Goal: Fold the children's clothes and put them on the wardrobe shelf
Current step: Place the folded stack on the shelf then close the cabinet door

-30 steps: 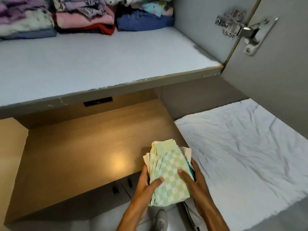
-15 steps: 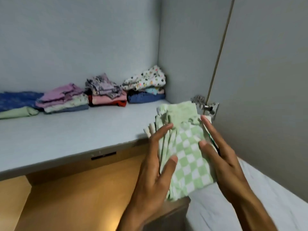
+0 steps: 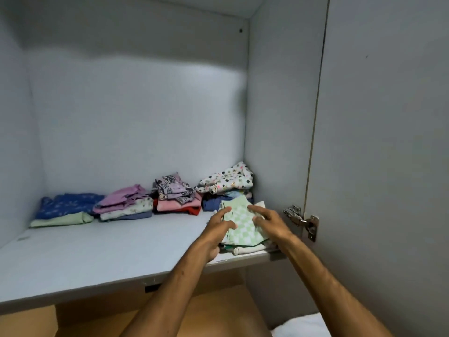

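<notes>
A folded bundle of children's clothes, green-and-white checked on top, lies on the grey wardrobe shelf near its front right edge. My left hand grips its left side, fingers curled over the top. My right hand holds its right side with fingers spread on the cloth. Cream and white layers stick out under the checked piece at the shelf's lip.
Folded piles line the back of the shelf: a blue and green pile, a lilac pile, a patterned pile on pink and red, a white floral pile. The open door with its metal hinge stands at the right.
Both hands have lifted the checked bundle from below the shelf up and forward, and it now rests on the shelf. My view has risen into the wardrobe.
</notes>
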